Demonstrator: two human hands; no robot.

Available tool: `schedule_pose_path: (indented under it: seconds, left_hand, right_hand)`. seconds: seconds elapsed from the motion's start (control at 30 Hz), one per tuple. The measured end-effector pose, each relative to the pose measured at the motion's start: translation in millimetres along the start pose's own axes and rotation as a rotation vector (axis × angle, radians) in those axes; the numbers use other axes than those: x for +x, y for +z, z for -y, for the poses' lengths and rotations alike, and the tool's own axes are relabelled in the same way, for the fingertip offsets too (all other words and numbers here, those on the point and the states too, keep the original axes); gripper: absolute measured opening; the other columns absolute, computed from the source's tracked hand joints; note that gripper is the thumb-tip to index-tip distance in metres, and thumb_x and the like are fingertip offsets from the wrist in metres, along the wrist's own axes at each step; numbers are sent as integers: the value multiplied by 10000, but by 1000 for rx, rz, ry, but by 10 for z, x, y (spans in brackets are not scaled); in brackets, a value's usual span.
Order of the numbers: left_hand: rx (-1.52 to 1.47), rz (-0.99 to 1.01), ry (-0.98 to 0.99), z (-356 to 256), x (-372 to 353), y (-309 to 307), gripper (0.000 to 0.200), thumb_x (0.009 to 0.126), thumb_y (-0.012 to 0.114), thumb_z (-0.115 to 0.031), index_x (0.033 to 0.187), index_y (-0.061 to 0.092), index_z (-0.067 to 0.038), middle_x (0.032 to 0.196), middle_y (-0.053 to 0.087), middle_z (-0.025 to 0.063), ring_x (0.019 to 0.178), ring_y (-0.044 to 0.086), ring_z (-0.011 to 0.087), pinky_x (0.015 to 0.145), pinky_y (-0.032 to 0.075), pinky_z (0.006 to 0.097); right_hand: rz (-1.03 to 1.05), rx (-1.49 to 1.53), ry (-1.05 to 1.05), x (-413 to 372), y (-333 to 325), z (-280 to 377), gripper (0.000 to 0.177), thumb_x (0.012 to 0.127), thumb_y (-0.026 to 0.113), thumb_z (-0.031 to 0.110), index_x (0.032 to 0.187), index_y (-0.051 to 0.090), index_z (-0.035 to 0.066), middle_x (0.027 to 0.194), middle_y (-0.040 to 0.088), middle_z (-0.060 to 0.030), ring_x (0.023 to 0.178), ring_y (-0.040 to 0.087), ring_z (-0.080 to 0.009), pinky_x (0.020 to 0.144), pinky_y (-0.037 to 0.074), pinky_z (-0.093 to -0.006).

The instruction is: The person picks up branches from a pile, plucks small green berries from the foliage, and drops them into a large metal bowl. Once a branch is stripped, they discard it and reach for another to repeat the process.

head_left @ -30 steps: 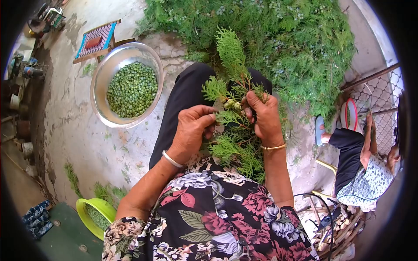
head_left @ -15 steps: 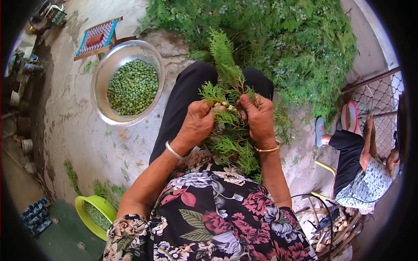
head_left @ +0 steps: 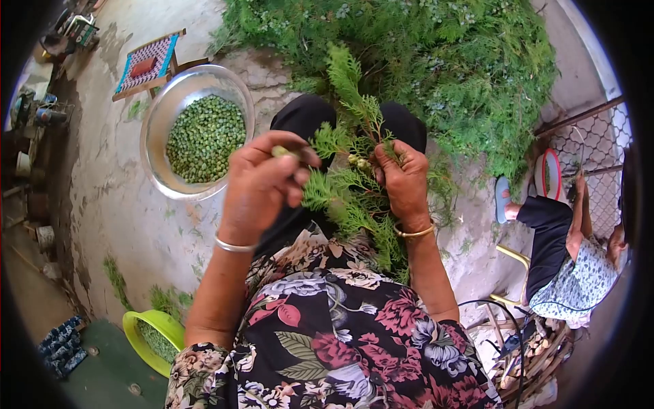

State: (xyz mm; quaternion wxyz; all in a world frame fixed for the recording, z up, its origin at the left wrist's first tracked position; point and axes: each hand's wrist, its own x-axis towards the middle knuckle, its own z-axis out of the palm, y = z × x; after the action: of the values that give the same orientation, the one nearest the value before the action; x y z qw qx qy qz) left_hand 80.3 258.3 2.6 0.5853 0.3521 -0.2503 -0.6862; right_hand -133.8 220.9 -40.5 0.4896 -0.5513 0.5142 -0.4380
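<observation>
A green leafy branch (head_left: 351,184) lies over my lap, with a small cluster of pale green berries (head_left: 359,162) near its middle. My right hand (head_left: 403,180) pinches the branch's stem just right of that cluster. Left of the branch, my left hand (head_left: 266,180) is raised and a little blurred, its fingers curled on a light green berry (head_left: 283,152). Beyond it stands a wide metal basin (head_left: 153,146) holding many green berries (head_left: 206,138).
A large heap of cut branches (head_left: 463,75) fills the top. A small woven stool (head_left: 146,65) is beside the basin, a yellow-green bowl (head_left: 146,354) at lower left. Another person (head_left: 565,273) sits at right near a red-rimmed basket (head_left: 547,175) and piled wood (head_left: 538,361).
My left hand has come away from the branch, moving left toward the metal basin with a berry in its fingers. My right hand keeps its hold on the branch.
</observation>
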Motion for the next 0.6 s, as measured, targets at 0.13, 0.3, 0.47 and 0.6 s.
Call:
schedule_pose_path:
  seconds: [0.13, 0.3, 0.47, 0.6]
  left_hand:
    - [209, 52, -140, 300, 62, 218, 114, 851, 591, -83, 899, 607, 19, 731, 639, 82, 517, 546, 74, 409, 416, 173]
    - [557, -58, -152, 667, 96, 203, 157, 825, 647, -119, 873, 605, 25, 651, 591, 16, 487, 498, 37, 402, 363, 165]
    - [874, -113, 67, 706, 150, 258, 206, 816, 670, -164, 812, 595, 28, 609, 549, 1, 458, 466, 34, 389, 347, 179]
    - [827, -148, 33, 796, 242, 178, 215, 830, 654, -176, 758, 576, 11, 594, 532, -4, 452, 454, 36, 383, 340, 189]
  right_hand:
    - [-7, -56, 11, -11, 42, 33, 211, 877, 598, 91, 694, 553, -4, 543, 496, 9, 477, 414, -48, 438, 322, -227]
    - [-14, -37, -2, -29, 46, 21, 203, 870, 605, 88, 701, 542, -5, 540, 487, 6, 485, 411, -49, 436, 321, -233]
    - [12, -50, -35, -34, 67, 19, 181, 867, 599, 75, 718, 535, -6, 553, 489, 4, 496, 400, -50, 433, 317, -241]
    - [56, -79, -18, -40, 68, 46, 186, 864, 596, 67, 711, 512, 1, 554, 461, 0, 506, 370, -55, 440, 312, -253]
